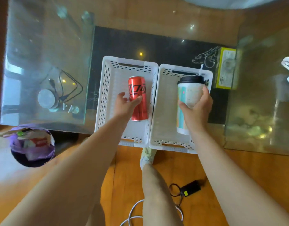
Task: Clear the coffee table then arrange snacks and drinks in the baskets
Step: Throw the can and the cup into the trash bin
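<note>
Listing, head view: red soda can (138, 98), rigid, slick, lying in left white basket (106, 88); left hand (125, 103) spread over it. Lidded paper cup (190, 93), crushable, spill-prone, gripped mid-wall by right hand (197, 108), right of can.

Left hand (126, 103): arm extended forward, fingers loosely spread, thumb apart, nothing gripped. Right hand (196, 105): arm extended forward, fingers and thumb curled round a held object, thumb on near side.
</note>
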A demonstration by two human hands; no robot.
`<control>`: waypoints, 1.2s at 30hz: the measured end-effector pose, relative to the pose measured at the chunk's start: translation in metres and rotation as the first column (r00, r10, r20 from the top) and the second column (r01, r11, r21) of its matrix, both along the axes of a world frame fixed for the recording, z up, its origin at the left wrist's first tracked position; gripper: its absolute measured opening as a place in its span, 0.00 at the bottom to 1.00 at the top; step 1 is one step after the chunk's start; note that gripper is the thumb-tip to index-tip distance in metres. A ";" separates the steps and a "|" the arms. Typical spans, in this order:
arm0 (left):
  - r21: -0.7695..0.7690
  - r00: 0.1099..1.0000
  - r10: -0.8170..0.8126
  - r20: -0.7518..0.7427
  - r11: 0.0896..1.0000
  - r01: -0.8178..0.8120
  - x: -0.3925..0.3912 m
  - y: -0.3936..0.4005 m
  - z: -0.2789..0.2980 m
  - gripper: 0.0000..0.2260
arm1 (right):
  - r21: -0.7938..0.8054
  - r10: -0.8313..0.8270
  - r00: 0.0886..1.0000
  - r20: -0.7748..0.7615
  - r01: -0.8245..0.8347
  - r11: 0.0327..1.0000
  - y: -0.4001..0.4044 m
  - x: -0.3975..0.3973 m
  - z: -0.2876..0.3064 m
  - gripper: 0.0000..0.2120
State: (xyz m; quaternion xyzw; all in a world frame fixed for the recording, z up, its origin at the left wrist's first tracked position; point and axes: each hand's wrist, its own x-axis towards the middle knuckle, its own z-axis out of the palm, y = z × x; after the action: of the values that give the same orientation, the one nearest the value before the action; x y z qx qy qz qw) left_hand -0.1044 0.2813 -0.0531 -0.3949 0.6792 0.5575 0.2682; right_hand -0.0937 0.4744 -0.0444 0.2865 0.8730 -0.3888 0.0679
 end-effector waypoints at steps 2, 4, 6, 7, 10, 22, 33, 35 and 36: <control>-0.043 1.000 0.003 -0.018 0.999 -0.004 -0.009 0.002 -0.006 0.33 | 0.088 0.013 1.000 0.021 -0.015 0.996 0.001 -0.012 -0.003 0.38; -0.085 0.999 -0.034 -0.022 0.996 0.032 -0.013 0.004 -0.010 0.33 | 0.166 0.044 0.998 0.052 -0.052 0.985 0.001 -0.017 -0.006 0.40; -0.124 0.996 -0.086 -0.001 0.989 0.085 -0.013 0.007 -0.013 0.32 | 0.169 0.081 0.992 0.094 -0.097 0.981 0.001 -0.016 -0.008 0.44; -0.135 0.995 -0.102 0.006 0.986 0.102 -0.012 0.008 -0.013 0.32 | 0.149 0.101 0.988 0.121 -0.119 0.982 0.002 -0.015 -0.009 0.46; -0.152 0.991 -0.131 -0.003 0.980 0.129 -0.009 0.009 -0.010 0.32 | 0.077 0.125 0.975 0.185 -0.141 0.987 0.002 -0.012 -0.010 0.47; 0.079 0.981 0.064 -0.185 0.996 -0.050 0.049 -0.040 0.054 0.26 | -0.019 0.071 0.995 -0.073 -0.073 0.997 -0.021 0.015 0.044 0.50; 0.212 0.857 0.442 -0.264 0.894 -0.396 0.147 -0.191 0.114 0.38 | -0.140 0.360 0.924 -0.128 -0.376 0.916 -0.178 0.062 0.128 0.52; 0.219 0.826 0.496 -0.267 0.866 -0.449 0.168 -0.228 0.119 0.41 | -0.179 0.417 0.900 -0.131 -0.435 0.882 -0.216 0.075 0.137 0.53; 0.217 0.816 0.514 -0.267 0.856 -0.468 0.180 -0.246 0.120 0.41 | -0.196 0.444 0.887 -0.128 -0.461 0.865 -0.235 0.082 0.139 0.53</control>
State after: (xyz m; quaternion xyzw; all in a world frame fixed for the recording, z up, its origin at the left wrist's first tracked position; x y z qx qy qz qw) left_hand 0.0751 0.0354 0.0670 -0.4428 0.5466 0.7101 0.0304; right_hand -0.0116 0.2399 0.0947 0.0488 0.8690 -0.4676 0.1543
